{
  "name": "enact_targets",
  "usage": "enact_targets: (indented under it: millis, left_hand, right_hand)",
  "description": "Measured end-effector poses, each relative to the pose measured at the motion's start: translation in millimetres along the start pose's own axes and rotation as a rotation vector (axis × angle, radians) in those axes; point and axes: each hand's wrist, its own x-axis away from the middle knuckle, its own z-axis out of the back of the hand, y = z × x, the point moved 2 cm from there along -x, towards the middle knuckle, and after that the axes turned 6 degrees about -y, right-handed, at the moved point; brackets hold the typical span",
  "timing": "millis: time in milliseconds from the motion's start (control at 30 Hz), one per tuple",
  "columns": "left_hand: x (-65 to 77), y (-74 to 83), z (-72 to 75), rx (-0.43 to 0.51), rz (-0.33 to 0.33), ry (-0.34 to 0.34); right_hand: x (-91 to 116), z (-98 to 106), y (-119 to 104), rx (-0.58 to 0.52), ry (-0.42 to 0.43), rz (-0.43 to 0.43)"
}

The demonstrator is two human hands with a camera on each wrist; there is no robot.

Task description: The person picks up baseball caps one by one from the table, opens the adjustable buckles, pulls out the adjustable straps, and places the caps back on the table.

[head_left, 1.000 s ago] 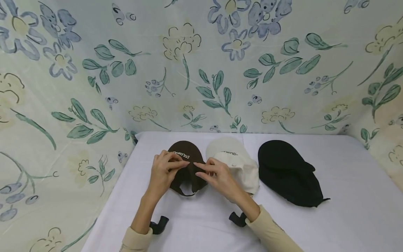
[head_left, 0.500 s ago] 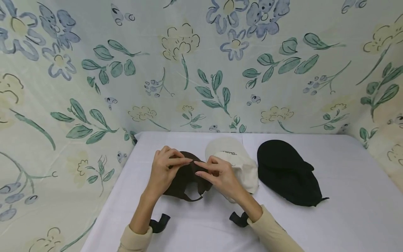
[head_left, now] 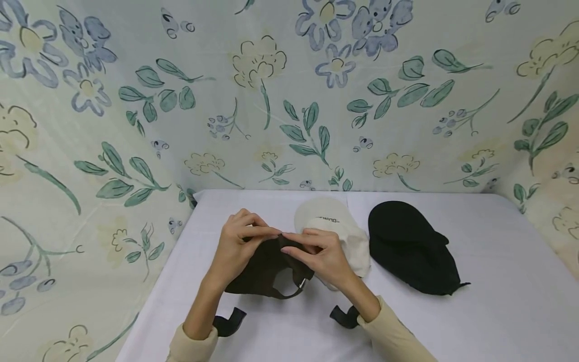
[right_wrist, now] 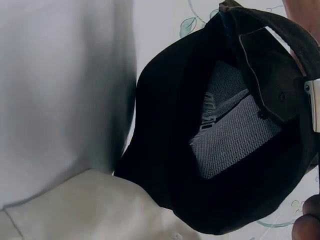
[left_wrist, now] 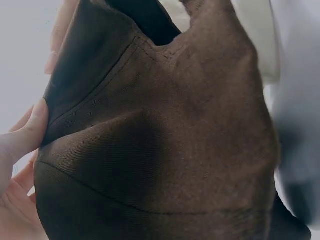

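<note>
Pinching the dark-brown fabric cap [head_left: 258, 271], your left hand [head_left: 237, 246] and right hand [head_left: 325, 254] now hold it closer, front lettering out of head view.

Soft, even light, deep shadow inside the brown cap [right_wrist: 227, 137], hazy wrist views.

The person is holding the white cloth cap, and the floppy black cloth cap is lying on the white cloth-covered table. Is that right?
Not quite: the cap being held is the dark brown cloth cap, as the head view shows. The floppy black cloth cap is lying on the white cloth-covered table.
</note>
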Motion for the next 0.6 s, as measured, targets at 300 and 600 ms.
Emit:
enact_targets:
  millis: [300, 600]
  left_hand:
    - [-3.3, 4.9, 3.4, 0.028, -0.041, -0.02]
    - [-6.5, 5.5, 8.3, 0.122, -0.041, -0.06]
  right_hand:
    - [-3.7, 0.1, -1.8, -0.04, 0.031, 0.064]
    - [-9.8, 4.9, -10.5, -0.076, 0.038, 0.07]
